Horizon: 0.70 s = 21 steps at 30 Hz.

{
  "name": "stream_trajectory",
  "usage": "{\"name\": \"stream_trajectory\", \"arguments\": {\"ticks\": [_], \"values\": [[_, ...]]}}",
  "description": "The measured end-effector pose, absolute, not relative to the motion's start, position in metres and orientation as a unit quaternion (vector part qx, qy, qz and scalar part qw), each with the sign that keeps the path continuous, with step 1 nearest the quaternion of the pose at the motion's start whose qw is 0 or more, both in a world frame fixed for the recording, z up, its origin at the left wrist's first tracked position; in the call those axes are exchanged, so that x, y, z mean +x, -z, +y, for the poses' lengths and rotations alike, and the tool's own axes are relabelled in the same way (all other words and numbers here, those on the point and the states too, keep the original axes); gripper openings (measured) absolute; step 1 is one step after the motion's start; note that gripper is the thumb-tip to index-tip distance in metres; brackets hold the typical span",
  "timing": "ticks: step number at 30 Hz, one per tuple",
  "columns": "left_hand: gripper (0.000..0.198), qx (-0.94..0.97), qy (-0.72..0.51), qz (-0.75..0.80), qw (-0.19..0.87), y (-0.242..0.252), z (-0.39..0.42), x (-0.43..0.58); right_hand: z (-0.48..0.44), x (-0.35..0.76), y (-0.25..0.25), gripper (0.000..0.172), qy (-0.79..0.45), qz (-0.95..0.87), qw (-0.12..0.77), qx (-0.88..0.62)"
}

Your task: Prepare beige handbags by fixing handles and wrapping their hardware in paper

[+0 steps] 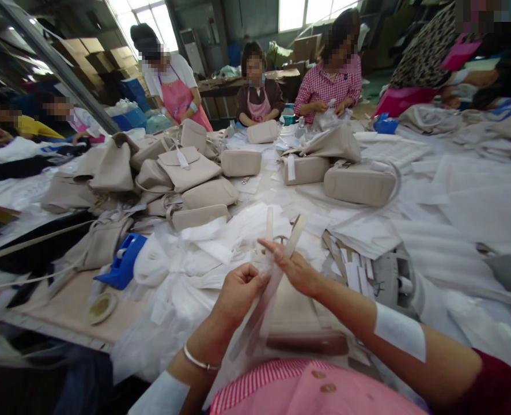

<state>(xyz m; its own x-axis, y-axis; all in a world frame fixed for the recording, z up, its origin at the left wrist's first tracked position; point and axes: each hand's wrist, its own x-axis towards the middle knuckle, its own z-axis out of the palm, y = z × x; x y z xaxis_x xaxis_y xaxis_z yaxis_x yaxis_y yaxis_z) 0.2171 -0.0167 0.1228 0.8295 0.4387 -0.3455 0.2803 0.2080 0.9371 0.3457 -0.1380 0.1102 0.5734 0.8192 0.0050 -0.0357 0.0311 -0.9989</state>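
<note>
My left hand [240, 291] is closed in a pinch on a beige bag strap [295, 231] wrapped in a pale translucent sleeve [261, 302]. Fingers stretched toward the left, my right hand [297, 270] holds the strap a little higher up; its thumb is mostly hidden. Two strap ends stick up above my hands, and the wrapped length slants down toward my apron. Beneath it, a beige handbag [292, 305] lies close to my body, partly covered by the strap and sleeve.
Beige handbags pile up at left [190, 167], and more bags [359, 184] stand at right. White wrapping sheets [436, 230] spread over the table. A blue tape dispenser [123, 262], a tape roll [102, 308] and a grey dispenser [396, 276] flank me. Several co-workers stand across the table.
</note>
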Motion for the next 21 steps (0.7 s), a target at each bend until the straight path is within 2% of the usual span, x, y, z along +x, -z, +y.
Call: {"name": "stream_trajectory", "arguments": {"ticks": [3, 7, 10, 13, 17, 21], "values": [[0.045, 0.639, -0.056, 0.277, 0.715, -0.120, -0.017, 0.216, -0.142, 0.332, -0.106, 0.056, -0.362, -0.371, 0.613, -0.596], [0.040, 0.673, -0.028, 0.277, 0.685, -0.111, -0.019, 0.210, -0.137, 0.360, -0.106, 0.062, -0.465, -0.187, 0.717, -0.484], [0.039, 0.668, -0.032, 0.284, 0.687, -0.112, -0.018, 0.212, -0.127, 0.380, -0.107, 0.059, -0.446, -0.082, 0.758, -0.469], [0.040, 0.631, -0.046, 0.305, 0.712, -0.120, -0.016, 0.219, -0.125, 0.366, -0.103, 0.050, -0.383, -0.139, 0.742, -0.533], [0.044, 0.604, -0.043, 0.307, 0.734, -0.123, -0.017, 0.225, -0.134, 0.325, -0.096, 0.050, -0.332, -0.284, 0.677, -0.593], [0.042, 0.628, -0.057, 0.299, 0.716, -0.120, -0.021, 0.229, -0.139, 0.330, -0.094, 0.053, -0.376, -0.281, 0.667, -0.578]]}}
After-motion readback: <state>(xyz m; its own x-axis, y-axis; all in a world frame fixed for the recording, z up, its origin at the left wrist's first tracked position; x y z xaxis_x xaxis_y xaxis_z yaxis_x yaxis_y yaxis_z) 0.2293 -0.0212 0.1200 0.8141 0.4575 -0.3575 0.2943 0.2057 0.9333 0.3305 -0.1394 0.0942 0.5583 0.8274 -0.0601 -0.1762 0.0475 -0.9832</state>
